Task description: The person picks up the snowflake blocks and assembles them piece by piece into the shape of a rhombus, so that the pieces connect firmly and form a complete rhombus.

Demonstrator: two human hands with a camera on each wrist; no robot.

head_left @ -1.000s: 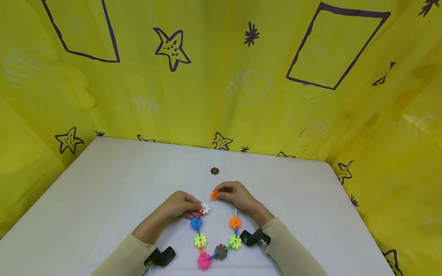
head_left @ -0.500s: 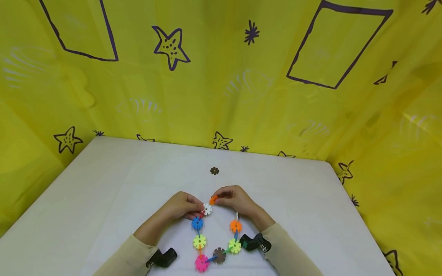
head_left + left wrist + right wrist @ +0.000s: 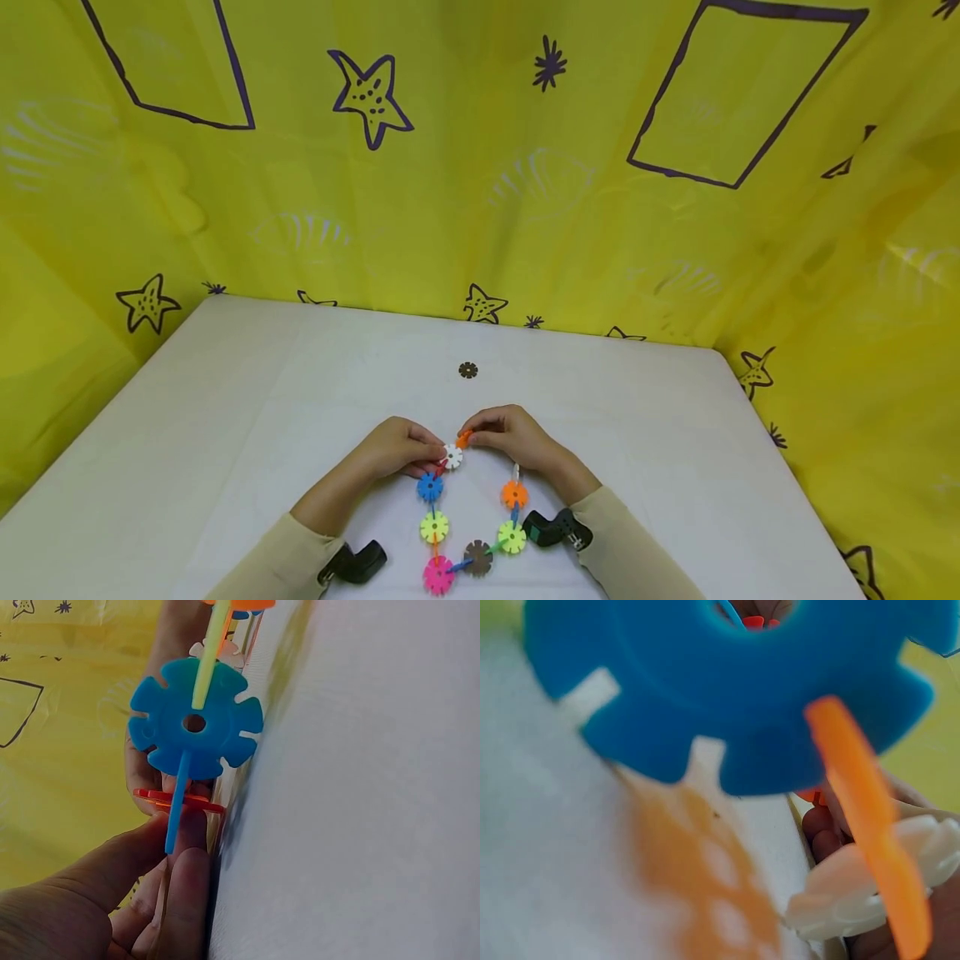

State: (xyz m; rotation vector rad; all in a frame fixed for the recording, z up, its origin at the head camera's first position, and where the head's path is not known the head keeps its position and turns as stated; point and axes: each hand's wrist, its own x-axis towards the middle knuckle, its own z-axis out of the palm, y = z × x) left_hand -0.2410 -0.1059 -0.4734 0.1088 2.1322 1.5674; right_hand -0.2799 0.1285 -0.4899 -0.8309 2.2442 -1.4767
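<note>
Notched plastic interlocking discs form a chain with an open top on the table. My left hand [image 3: 401, 446] pinches a white interlocking disc [image 3: 452, 457] at the chain's upper left end. With thumb and fingers, my right hand [image 3: 510, 435] grips an orange interlocking disc [image 3: 465, 438] against the white disc's upper right edge; whether their slots are joined I cannot tell. A red disc [image 3: 195, 802] sits edge-on by the left thumb in the left wrist view, beside a blue disc [image 3: 225, 712]. Below the right hand, the chain's other end has a white disc [image 3: 516, 472] seen edge-on.
Lower in the chain are a pink disc [image 3: 438, 575], a brown disc [image 3: 477, 557] and a yellow-green disc [image 3: 512, 537]. One loose dark brown disc [image 3: 468, 370] lies beyond the hands. A yellow patterned curtain [image 3: 450, 183] surrounds the white table [image 3: 300, 358].
My right hand has brought the orange disc down and left until it meets the white disc. The left hand has shifted slightly right, still pinching the white disc. The chain has moved a little.
</note>
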